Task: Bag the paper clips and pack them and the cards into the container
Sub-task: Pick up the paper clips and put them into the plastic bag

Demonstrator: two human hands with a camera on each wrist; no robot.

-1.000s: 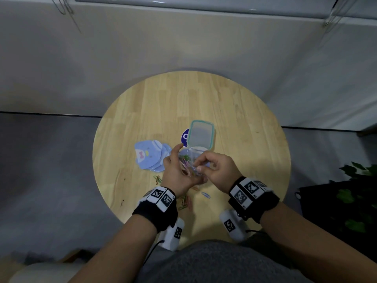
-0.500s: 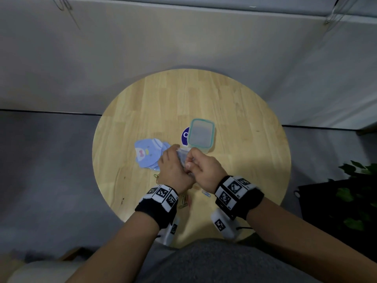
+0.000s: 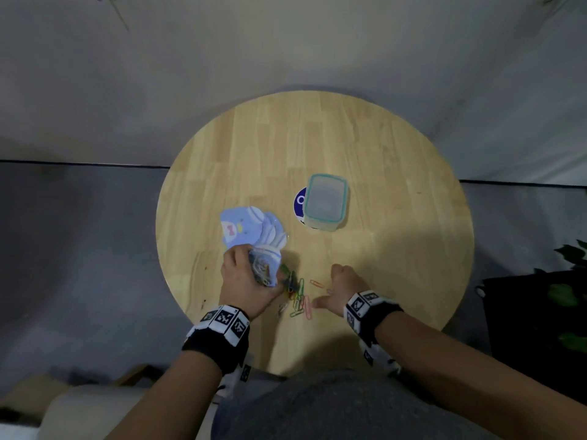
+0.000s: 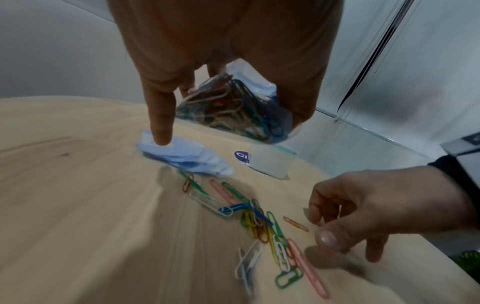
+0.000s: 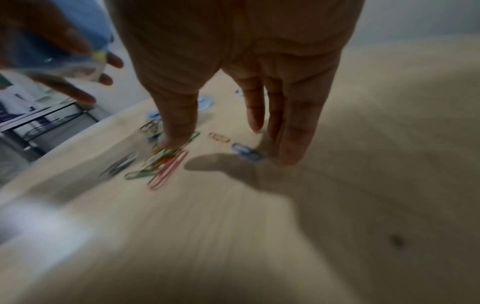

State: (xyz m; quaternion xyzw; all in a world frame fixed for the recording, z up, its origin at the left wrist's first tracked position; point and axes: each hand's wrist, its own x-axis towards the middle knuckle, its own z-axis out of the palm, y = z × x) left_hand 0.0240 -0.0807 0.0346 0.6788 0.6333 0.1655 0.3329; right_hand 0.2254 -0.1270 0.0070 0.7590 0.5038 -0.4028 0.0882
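The left hand (image 3: 244,281) grips a small clear plastic bag (image 4: 233,107) stuffed with coloured paper clips above the round wooden table (image 3: 381,154). The right hand (image 3: 344,285), fingers loosely spread and empty, reaches over loose coloured paper clips (image 3: 298,296). Pale blue penguin cards (image 3: 246,230) lie fanned near the clear teal-rimmed container (image 3: 325,201).
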